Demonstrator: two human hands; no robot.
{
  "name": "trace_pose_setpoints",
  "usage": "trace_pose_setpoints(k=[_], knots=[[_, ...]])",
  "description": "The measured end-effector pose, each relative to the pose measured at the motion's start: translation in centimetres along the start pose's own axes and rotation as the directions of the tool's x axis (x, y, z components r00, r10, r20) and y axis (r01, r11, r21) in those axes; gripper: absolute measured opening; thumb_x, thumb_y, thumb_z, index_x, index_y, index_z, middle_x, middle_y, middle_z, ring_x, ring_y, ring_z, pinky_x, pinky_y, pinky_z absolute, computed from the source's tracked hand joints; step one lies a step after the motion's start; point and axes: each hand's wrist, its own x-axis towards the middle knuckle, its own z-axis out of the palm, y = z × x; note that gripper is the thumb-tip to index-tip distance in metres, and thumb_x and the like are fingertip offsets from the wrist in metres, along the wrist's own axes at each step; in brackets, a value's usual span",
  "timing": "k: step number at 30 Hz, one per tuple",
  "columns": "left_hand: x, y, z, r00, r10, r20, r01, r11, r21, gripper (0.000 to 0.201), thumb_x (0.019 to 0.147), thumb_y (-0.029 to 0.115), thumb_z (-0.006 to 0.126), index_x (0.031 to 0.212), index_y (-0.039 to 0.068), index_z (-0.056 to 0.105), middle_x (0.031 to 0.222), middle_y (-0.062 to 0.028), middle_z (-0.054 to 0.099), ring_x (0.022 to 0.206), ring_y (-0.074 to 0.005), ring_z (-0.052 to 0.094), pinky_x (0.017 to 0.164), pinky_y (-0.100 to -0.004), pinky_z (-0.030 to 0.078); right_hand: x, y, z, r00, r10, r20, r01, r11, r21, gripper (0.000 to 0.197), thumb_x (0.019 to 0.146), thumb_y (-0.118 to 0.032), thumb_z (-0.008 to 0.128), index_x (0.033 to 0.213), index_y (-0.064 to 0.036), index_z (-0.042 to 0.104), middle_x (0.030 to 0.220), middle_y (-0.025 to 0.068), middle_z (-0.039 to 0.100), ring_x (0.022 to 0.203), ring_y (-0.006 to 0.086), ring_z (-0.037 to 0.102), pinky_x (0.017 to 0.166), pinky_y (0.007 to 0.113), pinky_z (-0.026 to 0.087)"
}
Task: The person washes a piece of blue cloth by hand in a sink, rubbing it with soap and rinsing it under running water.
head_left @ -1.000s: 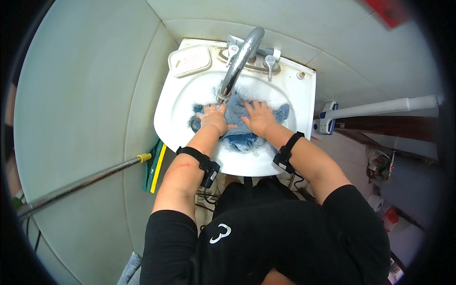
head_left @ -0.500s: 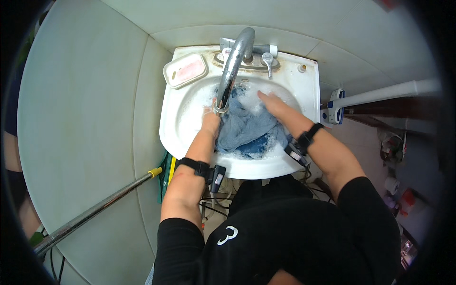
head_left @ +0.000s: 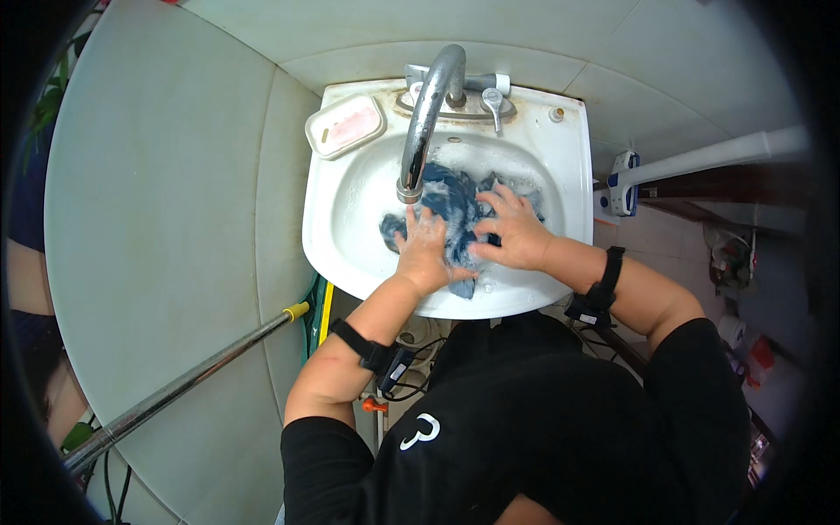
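The washroom is lined with pale grey-green wall panels (head_left: pixel 162 219), and a white glazed washbasin with a rounded front (head_left: pixel 316 241) lies under both hands. Beyond the left hand, a curved chrome faucet (head_left: pixel 427 122) overhangs the bowl, its outlet just past the fingertips. Farther off to that hand's left, on the rim, is a cream rectangular soap dish with a pink inside (head_left: pixel 330 153).

The dark blue, crumpled fabric piece (head_left: pixel 449 194) lies wet in the bowl, between the two hands and beyond them, with white suds about it. The left hand (head_left: pixel 422 254) is spread at its near left side, thumb extended toward the right. The right hand (head_left: pixel 518 234) is spread at its right side, fingers bent and apart. Neither is seen gripping; whether the fingertips press on the fabric cannot be determined.

Assessment: the fabric should be soft and limp, heavy with water, slippery from suds and not fragile. The soundest hold would be a full-hand grasp of the bunched folds between the hands; a fingertip pinch would probably slip.
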Motion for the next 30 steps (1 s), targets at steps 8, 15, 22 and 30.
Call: trace_pose_setpoints(k=[8, 15, 22, 30], knots=[[5.9, -3.5, 4.7, 0.994, 0.059, -0.093, -0.051, 0.994, 0.092, 0.053, 0.069, 0.024, 0.057, 0.118, 0.017, 0.039, 0.120, -0.0154, 0.037, 0.110, -0.0354, 0.035, 0.087, -0.0443, 0.033, 2.9, 1.9, 4.1, 0.994, 0.101, 0.043, -0.092, 0.981, -0.172, 0.048, 0.064, -0.024, 0.062, 0.108, -0.0082, 0.048, 0.111, 0.0186, 0.045, 0.102, 0.0335, 0.042, 0.078, 0.042, 0.039], [8.7, -3.1, 2.3, 0.953, -0.279, 0.121, 0.262, 0.955, 0.142, 0.023, 0.071, 0.009, 0.048, 0.090, 0.000, 0.059, 0.093, -0.0209, 0.056, 0.090, -0.0332, 0.054, 0.078, -0.0367, 0.042, 7.9, 2.9, 3.7, 0.851, 0.436, 0.292, -0.437, 0.897, -0.068, 0.030, 0.072, -0.025, 0.049, 0.094, -0.0053, 0.054, 0.084, 0.0164, 0.058, 0.078, 0.0328, 0.056, 0.070, 0.041, 0.044], [4.9, -1.6, 1.4, 0.938, 0.058, -0.341, -0.053, 0.998, 0.026, 0.032, 0.068, 0.004, 0.053, 0.100, 0.006, 0.053, 0.101, -0.0165, 0.051, 0.096, -0.0320, 0.049, 0.079, -0.0362, 0.041, 5.6, 4.4, 1.6, 0.993, 0.042, 0.110, -0.076, 0.943, 0.324, 0.029, 0.076, -0.028, 0.045, 0.083, -0.0038, 0.058, 0.087, 0.0136, 0.058, 0.085, 0.0268, 0.053, 0.075, 0.033, 0.041], [-0.3, 1.0, 0.9, 0.760, 0.636, -0.130, -0.602, 0.766, 0.226, 0.026, 0.061, 0.012, 0.060, 0.085, 0.007, 0.050, 0.093, -0.0156, 0.048, 0.089, -0.0325, 0.046, 0.074, -0.0395, 0.038, 8.1, 3.0, 2.2, 0.920, 0.390, 0.041, -0.389, 0.894, 0.223, 0.052, 0.073, -0.048, 0.046, 0.101, -0.0057, 0.056, 0.093, 0.0197, 0.057, 0.091, 0.0307, 0.053, 0.078, 0.037, 0.040]])
